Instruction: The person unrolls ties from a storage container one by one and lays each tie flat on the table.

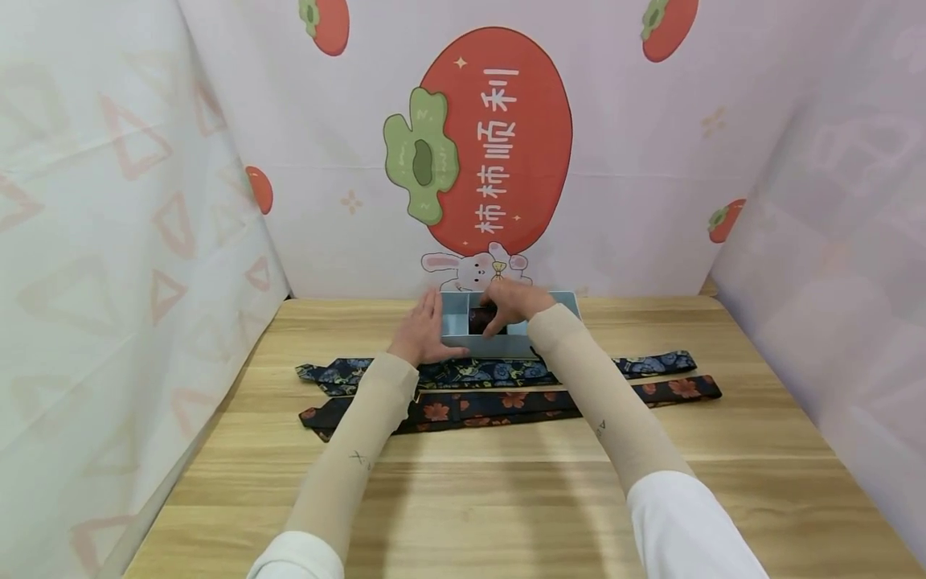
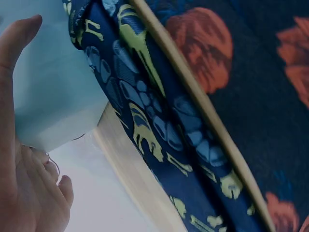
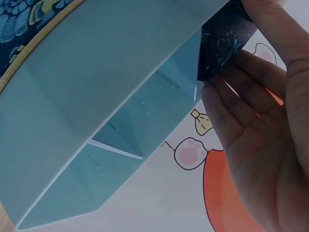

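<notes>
A light blue divided box stands at the back of the table. My left hand rests against its left end, fingers straight along the side and thumb across the front wall. With thumb and fingers, my right hand holds a dark, patterned rolled necktie in the second compartment from the left. In the right wrist view, part of the roll shows above the rim and the hand hides the rest. The compartments to its right look empty there.
In front of the box, a navy necktie with blue and yellow flowers lies lengthwise. Nearer me is a dark necktie with orange-red flowers. A printed cloth hangs right behind the box, and cloth also hangs at both sides.
</notes>
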Available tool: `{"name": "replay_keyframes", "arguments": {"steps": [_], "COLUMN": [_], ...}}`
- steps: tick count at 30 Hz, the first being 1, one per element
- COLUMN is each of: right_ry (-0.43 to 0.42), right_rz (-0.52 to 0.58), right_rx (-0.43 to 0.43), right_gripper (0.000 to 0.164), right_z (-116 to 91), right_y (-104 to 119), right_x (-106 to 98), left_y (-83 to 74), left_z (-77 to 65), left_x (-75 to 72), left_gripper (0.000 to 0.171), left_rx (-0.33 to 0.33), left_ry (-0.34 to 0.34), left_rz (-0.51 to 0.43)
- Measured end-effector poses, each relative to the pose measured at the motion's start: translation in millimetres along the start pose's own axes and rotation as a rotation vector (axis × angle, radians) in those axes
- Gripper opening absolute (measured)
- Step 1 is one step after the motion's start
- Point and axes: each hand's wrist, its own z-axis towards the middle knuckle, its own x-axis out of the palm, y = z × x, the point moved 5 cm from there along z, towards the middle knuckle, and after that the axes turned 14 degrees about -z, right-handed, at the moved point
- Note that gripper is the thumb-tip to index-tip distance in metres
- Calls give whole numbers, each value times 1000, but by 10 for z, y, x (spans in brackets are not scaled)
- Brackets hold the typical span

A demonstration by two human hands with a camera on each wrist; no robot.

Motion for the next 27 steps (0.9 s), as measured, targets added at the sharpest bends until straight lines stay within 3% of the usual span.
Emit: {"name": "replay_keyframes", "arguments": {"steps": [4,11,17,27], "right_ry": [25,63,83,46], "right_rz": [10,22,20,-10], "right_rx": [-9,28,68,64], "right_gripper": [39,52,65,41], "right_z": [35,75,92,142], "right_y": [-22,-76,-82,-33], "right_x": [-29,-42,-21,-2], "left_y": [17,26,-54,-66], "left_z": [49,76,3,-37], "left_x": [25,70,69,32], "left_gripper": [131,132,131,128], "left_rx": [-13,-37,-50,-59], "left_ry": [5,9,1,-16], "left_rz": [56,130,159,126]}}
